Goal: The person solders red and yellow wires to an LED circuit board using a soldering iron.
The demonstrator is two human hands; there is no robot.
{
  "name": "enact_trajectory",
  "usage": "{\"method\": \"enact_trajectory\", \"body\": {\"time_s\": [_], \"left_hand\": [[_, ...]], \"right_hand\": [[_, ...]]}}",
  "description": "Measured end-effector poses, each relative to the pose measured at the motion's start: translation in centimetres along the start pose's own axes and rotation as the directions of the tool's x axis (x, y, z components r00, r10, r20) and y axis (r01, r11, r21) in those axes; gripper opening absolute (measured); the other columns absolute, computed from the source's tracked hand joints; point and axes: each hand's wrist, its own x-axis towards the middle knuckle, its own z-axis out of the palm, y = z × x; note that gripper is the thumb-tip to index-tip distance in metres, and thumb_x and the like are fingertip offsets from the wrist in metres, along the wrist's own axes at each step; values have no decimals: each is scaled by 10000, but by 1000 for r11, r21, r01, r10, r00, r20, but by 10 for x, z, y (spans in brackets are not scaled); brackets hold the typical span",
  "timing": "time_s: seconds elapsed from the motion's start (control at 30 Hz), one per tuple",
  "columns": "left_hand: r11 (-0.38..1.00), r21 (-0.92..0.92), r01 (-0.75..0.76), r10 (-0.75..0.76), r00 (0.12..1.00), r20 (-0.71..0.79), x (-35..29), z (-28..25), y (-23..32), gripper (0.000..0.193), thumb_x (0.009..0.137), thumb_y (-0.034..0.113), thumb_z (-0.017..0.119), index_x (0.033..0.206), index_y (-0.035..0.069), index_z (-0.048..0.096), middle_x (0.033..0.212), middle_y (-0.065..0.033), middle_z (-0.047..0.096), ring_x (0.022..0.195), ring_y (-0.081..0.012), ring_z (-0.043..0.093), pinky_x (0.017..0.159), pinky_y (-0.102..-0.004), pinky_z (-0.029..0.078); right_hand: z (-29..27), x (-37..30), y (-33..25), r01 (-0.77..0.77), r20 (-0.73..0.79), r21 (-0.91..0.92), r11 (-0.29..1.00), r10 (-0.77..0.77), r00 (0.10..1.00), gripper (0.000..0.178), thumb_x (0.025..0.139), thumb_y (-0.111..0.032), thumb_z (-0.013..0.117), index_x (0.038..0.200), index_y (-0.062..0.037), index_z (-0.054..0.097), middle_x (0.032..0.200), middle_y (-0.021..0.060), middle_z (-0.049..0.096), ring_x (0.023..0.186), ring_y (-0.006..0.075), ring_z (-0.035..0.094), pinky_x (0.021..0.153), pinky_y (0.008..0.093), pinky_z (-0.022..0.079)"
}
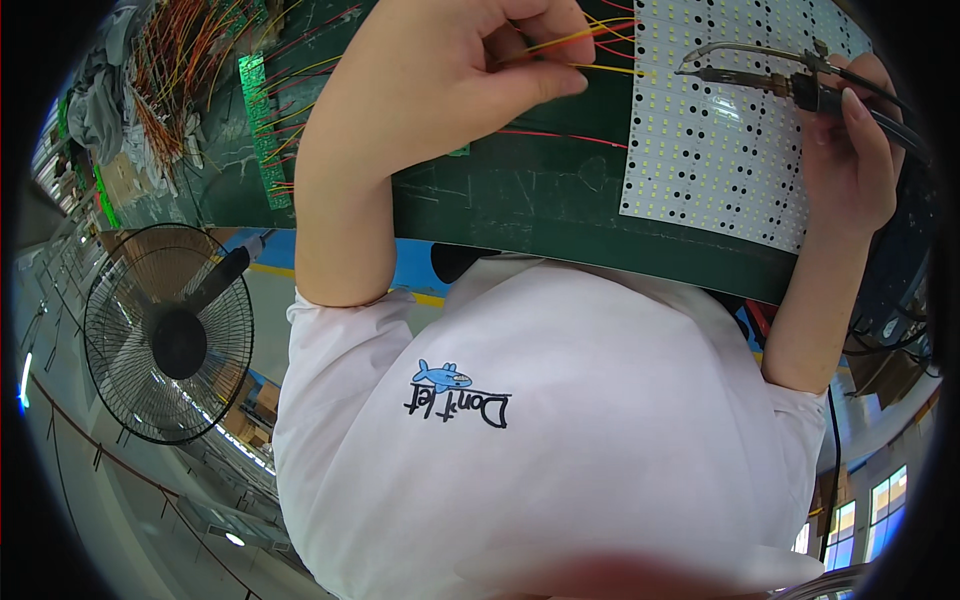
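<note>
Two bare hands worked at the top of the view, over a dark green counter [520,205]. The left hand [470,60] was closed in a pinch on a few thin yellow and red wires [590,45], whose free ends reached right onto the edge of a white LED panel [720,150] dotted with black holes. The fingertips themselves were partly cut off by the upper edge, so exactly how many wires sat in the grip could not be told. The right hand [855,150] was wrapped around the handle of a soldering iron [760,80], its grip closed on it; the metal tip pointed left and lay over the panel, near the wire ends, though whether tip and wire touched was too small to make out. A dark cable ran from the iron's rear behind the fingers and vanished at the dark rim.

The panel lay flat on the counter, its upper and right corners lost at the picture's edge. Farther left on the counter lay a green circuit strip [265,130] and a tangle of red and yellow wire bundles [180,60], blurred and bent by the lens. Below the counter's edge the person's white shirt [540,440] filled much of the view and hid what was beneath it. A black standing fan [170,335] stood at the left.
</note>
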Motion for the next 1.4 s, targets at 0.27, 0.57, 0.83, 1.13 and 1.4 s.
{"method": "enact_trajectory", "body": {"time_s": [0.27,0.57,0.83,1.13,1.4], "left_hand": [[992,63,-107,114,986,-124,8,12,-22,80,811,-5,745,868,-29,694,707,-103,643,611,-175,608,558,-285,471],[993,49,-112,118,982,-149,9,14,-23,92,801,11,735,877,-24,698,751,-152,668,649,-269,652,595,-327,512],[994,39,-98,102,985,-136,8,15,-26,96,803,8,732,889,-25,705,763,-152,680,656,-266,665,598,-323,520],[985,103,-136,150,979,-141,5,8,-5,91,811,12,730,895,-19,716,761,-145,686,657,-252,668,598,-322,524],[988,112,-107,121,985,-125,7,6,1,98,812,8,732,903,-26,712,764,-148,687,659,-251,670,602,-318,527]], "right_hand": [[-4,0,5,152,351,-24,988,-134,927,62,951,6,562,993,51,555,906,87,538,821,132,483,701,244,396],[-4,0,9,134,343,-22,991,-118,932,107,938,48,579,1043,67,582,939,91,574,896,153,554,717,231,438],[6,-2,9,149,328,-26,988,-132,936,125,939,31,585,1062,53,573,947,94,585,858,146,542,681,241,421],[1,1,10,163,400,-122,979,-102,911,130,946,-33,618,1051,21,563,950,113,614,778,117,524,634,226,401],[-2,-1,11,134,337,-141,981,-80,938,163,934,-24,641,1068,22,559,1008,141,641,837,124,600,697,205,476]]}}
